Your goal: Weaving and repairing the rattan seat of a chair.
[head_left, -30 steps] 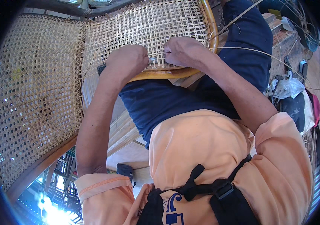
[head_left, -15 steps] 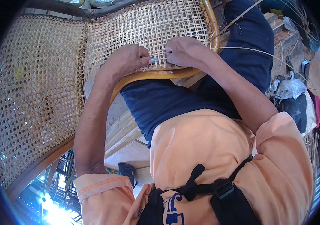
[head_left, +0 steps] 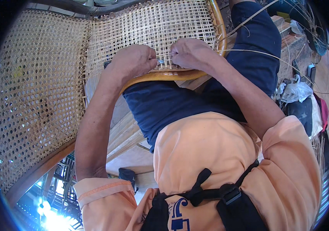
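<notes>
A woven cane seat panel (head_left: 153, 27) with an open square mesh lies in front of me, set in a varnished, curved wooden frame (head_left: 168, 74). My left hand (head_left: 135, 61) is closed at the near edge of the mesh, around a slim tool whose shiny metal tip (head_left: 160, 61) pokes out toward the right hand. A dark end of it seems to show behind the left wrist. Just to the right, my right hand (head_left: 191, 53) is pinched closed over the cane near the same edge; its fingertips hide whatever they grip. Short upright cane strands show between the two hands.
At left stands a large cane-woven panel (head_left: 37, 77) of finer mesh. A long loose cane strand (head_left: 257, 50) runs off rightward over my leg. Further right are a wooden block (head_left: 295, 46), a clear plastic bag (head_left: 297, 91) and more loose strands.
My left hand has shifted slightly right and turned, and a dark end now shows behind its wrist. The right hand stays almost in place.
</notes>
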Demonstrator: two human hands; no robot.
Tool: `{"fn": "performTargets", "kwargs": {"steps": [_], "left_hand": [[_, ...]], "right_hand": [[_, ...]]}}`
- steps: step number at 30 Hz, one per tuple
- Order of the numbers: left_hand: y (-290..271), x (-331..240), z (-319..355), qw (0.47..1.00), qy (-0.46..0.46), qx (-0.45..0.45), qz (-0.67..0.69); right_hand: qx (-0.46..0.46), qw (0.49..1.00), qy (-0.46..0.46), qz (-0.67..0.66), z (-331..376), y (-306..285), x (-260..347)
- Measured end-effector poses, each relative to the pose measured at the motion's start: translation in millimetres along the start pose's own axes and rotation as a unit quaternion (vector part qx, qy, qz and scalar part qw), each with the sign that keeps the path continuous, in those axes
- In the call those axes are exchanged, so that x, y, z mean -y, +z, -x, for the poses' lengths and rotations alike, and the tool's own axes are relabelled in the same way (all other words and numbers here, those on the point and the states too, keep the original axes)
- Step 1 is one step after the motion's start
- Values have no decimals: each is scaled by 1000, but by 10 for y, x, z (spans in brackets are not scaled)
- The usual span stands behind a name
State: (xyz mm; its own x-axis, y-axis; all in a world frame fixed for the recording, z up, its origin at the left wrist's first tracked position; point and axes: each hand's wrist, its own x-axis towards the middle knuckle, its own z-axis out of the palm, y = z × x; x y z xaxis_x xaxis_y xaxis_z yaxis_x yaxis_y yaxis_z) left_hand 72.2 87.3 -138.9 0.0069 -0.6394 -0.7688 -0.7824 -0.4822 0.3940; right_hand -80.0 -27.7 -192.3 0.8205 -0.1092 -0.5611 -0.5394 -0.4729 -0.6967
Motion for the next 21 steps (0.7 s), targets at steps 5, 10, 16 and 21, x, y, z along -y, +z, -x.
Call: {"fn": "performTargets", "kwargs": {"steps": [5, 10, 16, 21], "left_hand": [[15, 33, 31, 997, -34, 7, 62], [72, 116, 14, 992, -36, 9, 121], [106, 61, 57, 998, -32, -39, 25], [168, 114, 39, 998, -41, -42, 37]], "right_hand": [[16, 999, -3, 28, -10, -24, 42], [-32, 998, -47, 9, 10, -8, 43], [-39, 998, -19, 39, -34, 38, 26], [0, 989, -100, 108, -18, -19, -37]]}}
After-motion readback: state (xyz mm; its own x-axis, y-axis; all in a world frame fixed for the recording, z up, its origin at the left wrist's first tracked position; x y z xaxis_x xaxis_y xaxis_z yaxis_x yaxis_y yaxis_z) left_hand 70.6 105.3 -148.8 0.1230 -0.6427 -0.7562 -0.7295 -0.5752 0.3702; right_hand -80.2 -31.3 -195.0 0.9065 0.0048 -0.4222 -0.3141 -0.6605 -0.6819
